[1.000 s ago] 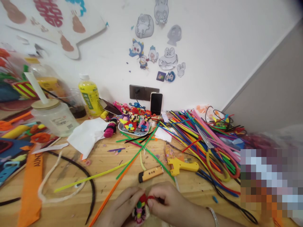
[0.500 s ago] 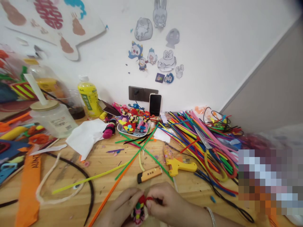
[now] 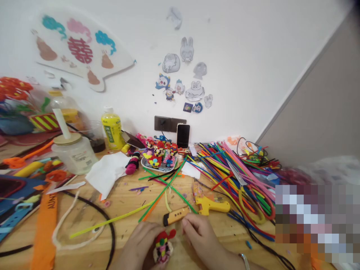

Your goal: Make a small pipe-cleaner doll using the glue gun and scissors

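My left hand (image 3: 142,240) is closed around a small pipe-cleaner doll (image 3: 162,247) with a red top, a red loop at its right and a pink, black and white body. The palm side is hidden. To its right, apart from the doll, my right hand (image 3: 201,236) has thumb and forefinger pressed together; whatever may be between them is hidden. An orange lighter (image 3: 177,216) with a black end lies just beyond the fingertips. Behind it rests a yellow hot glue gun (image 3: 212,205).
Loose pipe cleaners (image 3: 216,168) are piled at the right, with scissors (image 3: 236,170) on them. Several similar dolls stand in a white tray (image 3: 144,165). At left are a glue jar (image 3: 74,153), a yellow bottle (image 3: 112,131) and white paper (image 3: 105,174). A phone (image 3: 183,135) leans on the wall.
My right hand has come off the doll's red part and moved right, towards the lighter. My left hand still holds the doll. The view has tilted up a little.
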`<action>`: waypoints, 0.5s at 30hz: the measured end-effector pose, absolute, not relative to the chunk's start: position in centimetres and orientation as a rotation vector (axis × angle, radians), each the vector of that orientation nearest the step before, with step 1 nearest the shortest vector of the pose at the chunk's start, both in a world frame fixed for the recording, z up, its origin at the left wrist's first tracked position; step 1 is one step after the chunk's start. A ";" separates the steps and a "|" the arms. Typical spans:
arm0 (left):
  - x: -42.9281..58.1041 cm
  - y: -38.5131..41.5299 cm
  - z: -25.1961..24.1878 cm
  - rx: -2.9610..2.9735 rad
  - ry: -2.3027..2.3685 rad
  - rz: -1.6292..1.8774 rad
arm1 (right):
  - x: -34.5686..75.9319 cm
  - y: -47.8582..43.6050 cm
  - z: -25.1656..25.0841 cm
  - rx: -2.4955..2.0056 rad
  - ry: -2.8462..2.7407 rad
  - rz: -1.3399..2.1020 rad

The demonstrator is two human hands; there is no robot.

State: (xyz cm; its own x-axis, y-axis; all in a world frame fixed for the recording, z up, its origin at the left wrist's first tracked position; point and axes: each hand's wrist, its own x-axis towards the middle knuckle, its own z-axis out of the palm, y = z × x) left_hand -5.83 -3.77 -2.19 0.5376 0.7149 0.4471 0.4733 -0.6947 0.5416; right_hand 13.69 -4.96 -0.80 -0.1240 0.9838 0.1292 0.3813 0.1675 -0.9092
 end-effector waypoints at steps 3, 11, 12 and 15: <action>-5.4 -3.9 -2.6 2.328 1.106 0.940 | 13.6 -4.9 -0.8 -1.351 -1.602 0.949; -5.2 -4.2 -3.0 2.248 1.130 0.989 | 14.3 -4.7 0.3 -1.326 -1.719 0.785; -5.2 -4.2 -2.8 2.237 1.150 1.006 | 14.5 -4.7 0.7 -1.325 -1.745 0.757; -4.9 -4.3 -2.0 2.266 1.161 1.024 | 15.1 -5.0 1.5 -1.344 -1.811 0.679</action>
State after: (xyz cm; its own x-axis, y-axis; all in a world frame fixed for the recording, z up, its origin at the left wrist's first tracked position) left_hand -4.93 -4.34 -2.05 0.3880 0.8159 0.4286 0.5270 -0.5779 0.6231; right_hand 15.14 -5.05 1.47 -0.1508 0.9527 0.2639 0.5447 0.3028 -0.7821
